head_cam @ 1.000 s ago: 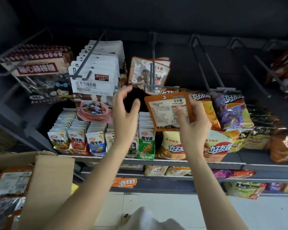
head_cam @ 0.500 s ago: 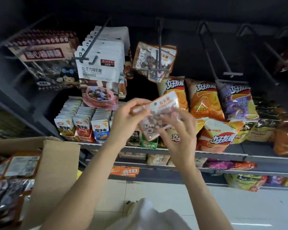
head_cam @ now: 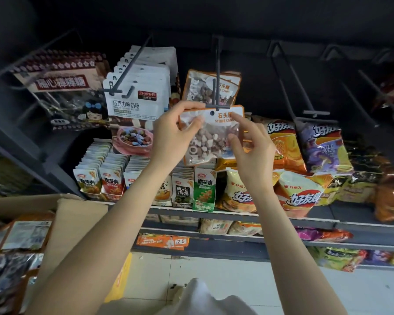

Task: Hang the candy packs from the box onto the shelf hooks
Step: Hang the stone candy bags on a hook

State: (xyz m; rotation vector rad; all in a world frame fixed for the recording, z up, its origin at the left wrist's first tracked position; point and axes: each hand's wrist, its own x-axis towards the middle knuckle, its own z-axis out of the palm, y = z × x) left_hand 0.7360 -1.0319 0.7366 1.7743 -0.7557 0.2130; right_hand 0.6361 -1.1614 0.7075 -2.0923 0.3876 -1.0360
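The candy pack point(head_cam: 210, 135) is held up just under the tip of the hook point(head_cam: 217, 92), my left hand point(head_cam: 173, 137) pinching its top corner and my right hand point(head_cam: 250, 146) seemingly steadying its edge, so the hole can meet the prong.

- Back panel point(head_cam: 248, 71): dark, unlit, filling the upper part of the view behind the display.
- Empty peg hooks point(head_cam: 305, 92): dark metal, projecting forward from a rail toward the right edge.
- Shelf point(head_cam: 350, 214): dark grey board with a pale front edge, stocked with snack bags point(head_cam: 289, 142) at its right end and small upright packets point(head_cam: 100, 178) at its left end.
- Lower shelf point(head_cam: 362, 237): below it, similar, with an orange price tag point(head_cam: 164, 242) reading 2.5 on the rail beneath.
- Floor point(head_cam: 225, 276): pale square tiles with dark grout lines, brightly lit.
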